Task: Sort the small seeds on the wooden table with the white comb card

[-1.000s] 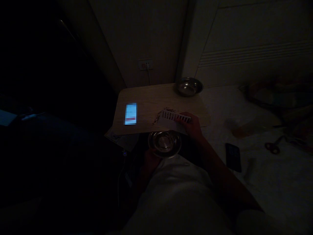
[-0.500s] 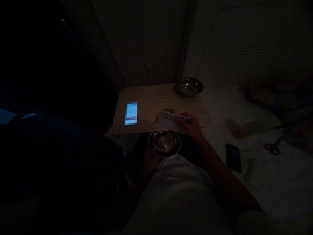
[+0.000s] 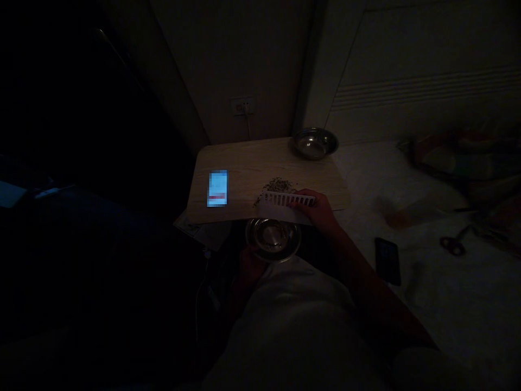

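By the right hand (image 3: 317, 207), a white slotted strip (image 3: 280, 209) is pinched crosswise; below, a round metal bowl (image 3: 272, 235) is gripped by the left hand (image 3: 251, 262). Dark grains (image 3: 279, 184) are scattered just above the strip, at frame centre, nearer the right hand.

The person wears a loose, pale top (image 3: 301, 320), whitish or light grey in the dim light, with soft creases across its front and a right sleeve (image 3: 419, 361) of similarly pale cloth ending above the bare right forearm (image 3: 372, 285), while the right hand (image 3: 321, 209) and left hand (image 3: 251, 262) are bare too.
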The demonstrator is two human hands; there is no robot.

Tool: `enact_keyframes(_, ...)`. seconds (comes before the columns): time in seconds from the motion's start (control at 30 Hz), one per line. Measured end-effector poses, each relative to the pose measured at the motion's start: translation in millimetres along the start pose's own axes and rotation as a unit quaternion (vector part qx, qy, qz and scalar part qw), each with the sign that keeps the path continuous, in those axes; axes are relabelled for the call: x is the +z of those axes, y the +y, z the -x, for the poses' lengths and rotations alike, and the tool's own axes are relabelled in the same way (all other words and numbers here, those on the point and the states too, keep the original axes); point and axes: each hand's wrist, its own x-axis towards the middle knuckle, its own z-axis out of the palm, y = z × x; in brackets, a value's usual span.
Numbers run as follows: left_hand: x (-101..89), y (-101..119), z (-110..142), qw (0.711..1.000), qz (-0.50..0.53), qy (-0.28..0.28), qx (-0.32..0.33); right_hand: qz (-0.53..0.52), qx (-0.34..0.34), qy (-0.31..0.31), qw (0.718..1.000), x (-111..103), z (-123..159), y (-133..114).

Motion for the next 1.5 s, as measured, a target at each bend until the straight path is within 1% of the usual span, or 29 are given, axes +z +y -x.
enact_keyframes(0.1, 1.9, 2, 1, 1.0, -0.001, 0.006, -0.014, -0.005, -0.001, 0.021, 1.0, -3, -1, -1)
enact_keyframes(0.17, 3.8, 3, 1, 1.0, 0.003, -0.003, -0.02, -0.011, -0.006, 0.053, 0.999, -6, -2, -1)
enact_keyframes(0.27, 5.8, 3, 2, 1.0, 0.007, -0.007, -0.021, -0.036, -0.01, 0.136, 0.99, -11, -6, 2)
enact_keyframes(0.4, 5.7, 2, 2, 1.0, 0.019, -0.006, -0.001, -0.073, -0.034, 0.262, 0.962, -23, -13, 5)
enact_keyframes(0.47, 5.8, 2, 3, 1.0, 0.025, -0.013, -0.008, -0.076, -0.058, 0.301, 0.949, -31, -17, 5)
enact_keyframes(0.5, 6.0, 2, 3, 0.999, 0.026, -0.015, -0.014, -0.073, -0.067, 0.308, 0.946, -34, -18, 4)
enact_keyframes(0.57, 6.3, 2, 3, 0.999, 0.024, -0.019, -0.018, -0.063, -0.074, 0.302, 0.948, -38, -18, 2)
enact_keyframes(0.6, 6.1, 2, 3, 0.999, 0.023, -0.018, -0.017, -0.055, -0.071, 0.286, 0.954, -39, -18, 1)
enact_keyframes(0.73, 2.2, 2, 0, 1.0, 0.014, -0.011, -0.012, -0.017, -0.034, 0.18, 0.983, -32, -14, 1)
enact_keyframes(0.8, -0.1, 1, -2, 1.0, 0.008, -0.012, -0.015, -0.006, -0.019, 0.128, 0.992, -27, -13, 4)
enact_keyframes(0.87, -0.8, 1, -3, 1.0, 0.006, -0.018, -0.015, 0.003, -0.017, 0.098, 0.995, -23, -13, 8)
enact_keyframes(0.93, 0.7, 1, -2, 1.0, 0.008, -0.018, -0.009, 0.007, -0.022, 0.101, 0.995, -22, -16, 12)
enact_keyframes(1.1, 6.8, 3, 2, 1.0, 0.014, -0.012, -0.019, 0.012, -0.04, 0.167, 0.985, -24, -23, 13)
enact_keyframes(1.27, 4.3, 2, 0, 0.999, 0.02, -0.016, -0.019, 0.037, -0.061, 0.185, 0.98, -27, -27, 10)
enact_keyframes(1.4, 2.6, 2, -1, 1.0, 0.015, -0.014, -0.006, 0.055, -0.067, 0.216, 0.973, -28, -26, 12)
enact_keyframes(1.5, 4.9, 3, 1, 1.0, 0.015, -0.015, -0.017, 0.049, -0.073, 0.232, 0.969, -29, -25, 13)
